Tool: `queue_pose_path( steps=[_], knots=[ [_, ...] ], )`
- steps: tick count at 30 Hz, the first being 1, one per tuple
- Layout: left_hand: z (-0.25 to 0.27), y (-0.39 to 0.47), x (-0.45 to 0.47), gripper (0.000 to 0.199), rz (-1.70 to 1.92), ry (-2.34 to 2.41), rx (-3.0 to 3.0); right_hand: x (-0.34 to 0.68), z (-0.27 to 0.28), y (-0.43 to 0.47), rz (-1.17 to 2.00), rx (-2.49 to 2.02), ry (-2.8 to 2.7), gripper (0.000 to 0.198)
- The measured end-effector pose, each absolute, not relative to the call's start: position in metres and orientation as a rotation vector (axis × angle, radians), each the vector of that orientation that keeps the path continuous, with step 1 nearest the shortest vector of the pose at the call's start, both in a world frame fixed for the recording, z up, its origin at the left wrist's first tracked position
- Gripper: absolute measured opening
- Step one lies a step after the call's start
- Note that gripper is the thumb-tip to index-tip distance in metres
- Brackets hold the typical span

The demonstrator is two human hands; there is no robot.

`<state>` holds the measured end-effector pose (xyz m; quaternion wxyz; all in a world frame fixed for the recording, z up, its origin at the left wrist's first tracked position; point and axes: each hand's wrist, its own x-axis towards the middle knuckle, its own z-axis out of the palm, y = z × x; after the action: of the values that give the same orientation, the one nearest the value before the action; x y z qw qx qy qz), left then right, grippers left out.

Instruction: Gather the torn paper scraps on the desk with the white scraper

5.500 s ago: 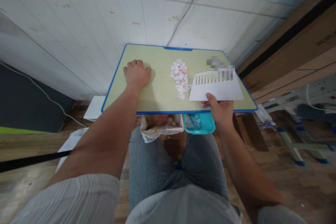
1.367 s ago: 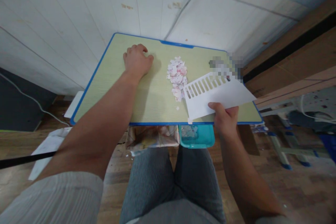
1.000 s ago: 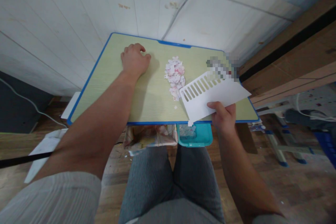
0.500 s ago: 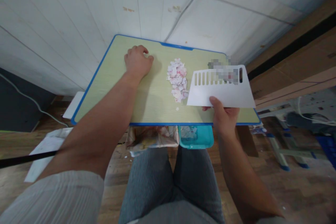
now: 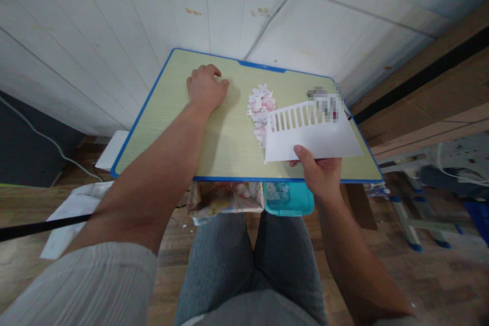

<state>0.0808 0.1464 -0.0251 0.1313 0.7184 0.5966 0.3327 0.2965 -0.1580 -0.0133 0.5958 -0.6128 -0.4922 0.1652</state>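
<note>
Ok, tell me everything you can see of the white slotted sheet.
The white slotted sheet is thin and stiff-looking, perhaps plastic. A row of narrow slots lines its far side; the row's right end is pixelated. The right hand grips its straight near edge, thumb on top. It is over the table, its left end overlapping the paper scraps in view; whether they touch is unclear.

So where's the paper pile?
In the head view, the pile is on the table, right of the left hand, partly hidden by the slotted sheet.
</note>
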Motion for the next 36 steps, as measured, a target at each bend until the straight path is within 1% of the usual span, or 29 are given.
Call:
queue_pose_path(
  steps=[4, 7, 13, 19, 25, 30, 36],
  knots=[
    [-0.022, 0.142, 0.08, 0.028, 0.944, 1.736, 2.091, 0.305, -0.01, -0.164, 0.391, -1.451, -1.131, 0.031],
    [-0.023, 0.143, 0.08, 0.029, 0.973, 1.714, 2.089, 0.312, -0.009, -0.167, 0.411, -1.482, -1.093, 0.029],
    [-0.023, 0.144, 0.081, 0.026, 0.957, 1.765, 2.102, 0.322, -0.013, -0.168, 0.484, -1.483, -0.925, 0.023],
    [-0.017, 0.138, 0.08, 0.029, 0.953, 1.749, 2.078, 0.326, -0.019, -0.17, 0.493, -1.439, -0.947, 0.026],
    [-0.016, 0.138, 0.079, 0.031, 0.923, 1.754, 2.081, 0.324, -0.022, -0.168, 0.517, -1.333, -0.795, 0.02],
    [-0.021, 0.144, 0.077, 0.036, 0.946, 1.714, 2.072, 0.336, -0.009, -0.166, 0.345, -1.175, -0.591, 0.026],
    [-0.015, 0.138, 0.077, 0.037, 0.916, 1.723, 2.087, 0.39, -0.006, -0.178, 0.396, -1.052, -0.461, 0.032]
  ],
)
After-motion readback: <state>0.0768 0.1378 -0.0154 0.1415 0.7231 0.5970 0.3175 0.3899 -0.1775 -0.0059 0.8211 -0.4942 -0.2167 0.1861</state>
